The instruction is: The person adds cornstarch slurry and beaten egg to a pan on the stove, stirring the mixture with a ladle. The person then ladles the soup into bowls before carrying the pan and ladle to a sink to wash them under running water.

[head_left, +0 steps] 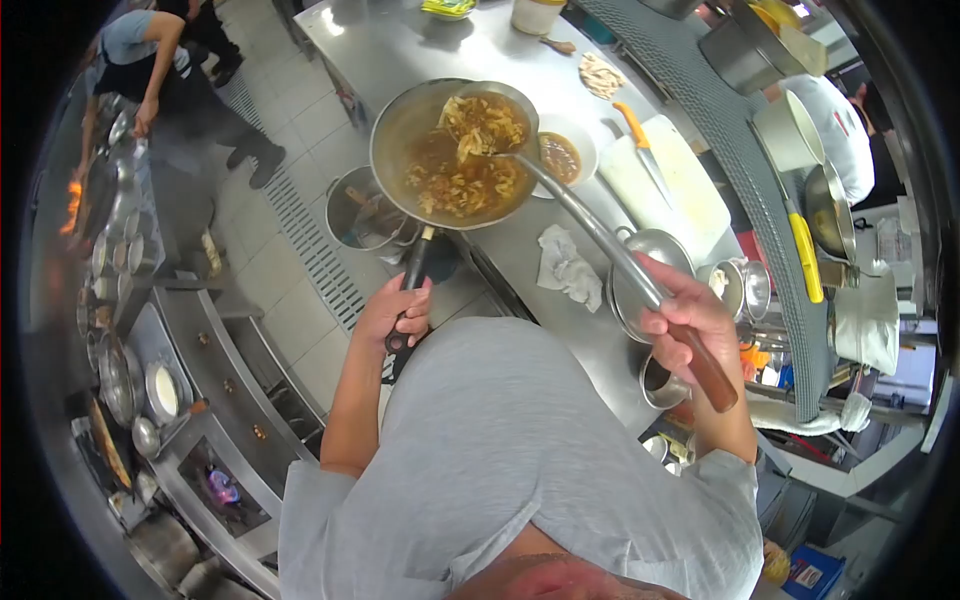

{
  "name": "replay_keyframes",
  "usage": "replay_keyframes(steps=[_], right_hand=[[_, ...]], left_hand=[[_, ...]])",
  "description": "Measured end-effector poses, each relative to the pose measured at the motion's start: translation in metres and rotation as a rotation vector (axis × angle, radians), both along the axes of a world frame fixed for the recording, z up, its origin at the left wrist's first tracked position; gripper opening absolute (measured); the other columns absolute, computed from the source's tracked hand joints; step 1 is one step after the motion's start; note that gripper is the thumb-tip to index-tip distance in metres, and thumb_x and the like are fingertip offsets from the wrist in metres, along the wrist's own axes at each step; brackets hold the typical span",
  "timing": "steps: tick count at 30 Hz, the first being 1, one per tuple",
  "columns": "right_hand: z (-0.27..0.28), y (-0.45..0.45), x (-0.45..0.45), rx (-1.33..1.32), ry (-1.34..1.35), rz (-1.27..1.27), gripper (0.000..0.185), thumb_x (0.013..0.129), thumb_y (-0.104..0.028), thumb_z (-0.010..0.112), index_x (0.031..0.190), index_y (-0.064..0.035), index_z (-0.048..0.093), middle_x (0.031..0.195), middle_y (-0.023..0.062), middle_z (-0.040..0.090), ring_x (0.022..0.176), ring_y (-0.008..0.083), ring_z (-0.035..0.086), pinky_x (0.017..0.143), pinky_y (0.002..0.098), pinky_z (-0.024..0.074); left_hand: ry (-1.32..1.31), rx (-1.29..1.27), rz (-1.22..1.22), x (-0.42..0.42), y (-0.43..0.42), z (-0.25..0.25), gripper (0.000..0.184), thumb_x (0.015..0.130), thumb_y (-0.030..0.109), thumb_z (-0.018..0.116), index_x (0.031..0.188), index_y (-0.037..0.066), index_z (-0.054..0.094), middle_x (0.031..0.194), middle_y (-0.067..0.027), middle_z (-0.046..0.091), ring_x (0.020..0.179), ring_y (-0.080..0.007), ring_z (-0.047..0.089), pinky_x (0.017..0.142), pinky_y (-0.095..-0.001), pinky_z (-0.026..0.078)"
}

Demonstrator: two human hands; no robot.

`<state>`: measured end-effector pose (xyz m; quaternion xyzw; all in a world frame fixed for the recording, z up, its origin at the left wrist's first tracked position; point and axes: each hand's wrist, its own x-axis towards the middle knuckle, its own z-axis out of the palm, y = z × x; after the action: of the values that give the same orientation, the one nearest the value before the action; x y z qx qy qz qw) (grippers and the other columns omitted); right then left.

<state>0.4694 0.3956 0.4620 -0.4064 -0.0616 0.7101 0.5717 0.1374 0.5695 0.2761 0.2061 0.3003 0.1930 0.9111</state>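
My left hand [405,314] is closed around the black handle of a wok [390,160], which is raised at the table's edge. Brown soup with chopped pieces [465,195] lies in the wok. My right hand [690,325] grips the brown wooden end of a long metal ladle [590,225]. The ladle's bowl is over the wok and full of the same chunky soup. Just right of the wok stands a white bowl [590,150] with some brown soup in it. The ladle's shaft passes across the front of this bowl.
A cutting board [690,185] with an orange-handled knife [640,140] lies to the right on the steel table [400,45]. A crumpled white cloth [568,268] sits nearer me. Below the wok is a pot [350,235]. Another person [165,60] works by a flame at left.
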Motion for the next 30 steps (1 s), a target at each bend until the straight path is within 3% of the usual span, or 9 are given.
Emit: replay_keyframes(steps=[4, 11, 17, 18, 21, 25, 26, 29, 30], right_hand=[[0.003, -0.008, 0.021, 0.039, 0.046, -0.109, 0.062, 0.090, 0.003, 0.052, 0.150, -0.0037, 0.037, 0.082, 0.0200, 0.056, 0.042, 0.0179, 0.054, 0.034, 0.0251, 0.0436], [-0.008, -0.012, 0.051, 0.025, -0.216, -0.155, 0.061, 0.090, -0.001, 0.056, 0.149, -0.0037, 0.039, 0.081, 0.0160, 0.060, 0.043, 0.0135, 0.054, 0.033, 0.0234, 0.0390], [-0.031, 0.004, 0.044, -0.235, -0.762, -0.054, 0.070, 0.082, -0.004, 0.064, 0.148, -0.0036, 0.041, 0.070, 0.0058, 0.059, 0.044, 0.0102, 0.050, 0.039, 0.0233, 0.0364], [-0.040, 0.006, 0.041, -0.232, -0.831, -0.048, 0.066, 0.082, -0.002, 0.061, 0.145, 0.0009, 0.045, 0.068, 0.0028, 0.058, 0.043, 0.0086, 0.048, 0.042, 0.0233, 0.0379], [-0.066, 0.002, 0.048, -0.224, -1.089, 0.106, 0.068, 0.081, 0.003, 0.060, 0.147, -0.0014, 0.043, 0.065, 0.0026, 0.057, 0.046, 0.0092, 0.050, 0.043, 0.0234, 0.0393], [-0.073, -0.011, 0.043, -0.261, -1.630, 0.346, 0.069, 0.080, -0.005, 0.063, 0.146, -0.0028, 0.044, 0.073, 0.0179, 0.065, 0.060, 0.0266, 0.064, 0.064, 0.0362, 0.0516], [-0.070, -0.013, 0.037, -0.133, -1.760, 0.306, 0.067, 0.080, -0.007, 0.063, 0.144, -0.0019, 0.046, 0.088, 0.0270, 0.067, 0.079, 0.0370, 0.069, 0.079, 0.0402, 0.0520], [-0.079, -0.022, 0.043, -0.068, -1.792, 0.282, 0.066, 0.080, -0.009, 0.063, 0.144, -0.0017, 0.046, 0.099, 0.0308, 0.066, 0.091, 0.0419, 0.068, 0.084, 0.0410, 0.0509], [-0.078, -0.023, 0.041, -0.115, -1.817, 0.307, 0.066, 0.080, -0.007, 0.063, 0.144, -0.0015, 0.046, 0.096, 0.0285, 0.067, 0.085, 0.0389, 0.068, 0.080, 0.0400, 0.0515]], left_hand=[[-0.032, 0.020, -0.013, -0.002, 0.003, -0.004, 0.014, 0.093, 0.010, 0.060, 0.093, 0.006, 0.047, 0.060, 0.0047, 0.041, 0.037, -0.0023, 0.039, 0.031, -0.0241, 0.038], [-0.053, 0.013, 0.012, -0.009, 0.002, -0.012, 0.013, 0.094, 0.009, 0.059, 0.098, 0.006, 0.048, 0.062, 0.0036, 0.042, 0.039, -0.0031, 0.040, 0.032, -0.0243, 0.038], [-0.051, 0.028, 0.030, -0.013, -0.001, -0.012, 0.013, 0.094, 0.009, 0.059, 0.099, 0.006, 0.047, 0.062, 0.0031, 0.042, 0.040, -0.0037, 0.041, 0.033, -0.0244, 0.038], [-0.037, 0.034, 0.035, -0.013, -0.001, -0.010, 0.013, 0.094, 0.009, 0.059, 0.099, 0.006, 0.047, 0.062, 0.0031, 0.042, 0.040, -0.0038, 0.041, 0.033, -0.0243, 0.038], [-0.053, 0.044, 0.039, -0.013, -0.003, -0.007, 0.013, 0.094, 0.009, 0.058, 0.098, 0.006, 0.047, 0.062, 0.0032, 0.042, 0.040, -0.0040, 0.041, 0.033, -0.0241, 0.038], [-0.039, 0.047, 0.031, -0.016, -0.004, -0.010, 0.013, 0.094, 0.010, 0.058, 0.097, 0.006, 0.047, 0.062, 0.0032, 0.042, 0.039, -0.0041, 0.041, 0.033, -0.0242, 0.038], [-0.045, 0.038, 0.032, -0.016, -0.005, -0.009, 0.013, 0.094, 0.010, 0.059, 0.096, 0.006, 0.047, 0.062, 0.0031, 0.042, 0.039, -0.0041, 0.041, 0.033, -0.0242, 0.038], [-0.037, 0.045, 0.025, -0.017, -0.005, -0.010, 0.014, 0.093, 0.010, 0.060, 0.096, 0.006, 0.047, 0.062, 0.0030, 0.043, 0.040, -0.0040, 0.041, 0.034, -0.0243, 0.039], [-0.032, 0.052, 0.028, -0.017, -0.005, -0.010, 0.014, 0.093, 0.010, 0.060, 0.095, 0.006, 0.047, 0.062, 0.0030, 0.043, 0.040, -0.0039, 0.041, 0.034, -0.0243, 0.039]])
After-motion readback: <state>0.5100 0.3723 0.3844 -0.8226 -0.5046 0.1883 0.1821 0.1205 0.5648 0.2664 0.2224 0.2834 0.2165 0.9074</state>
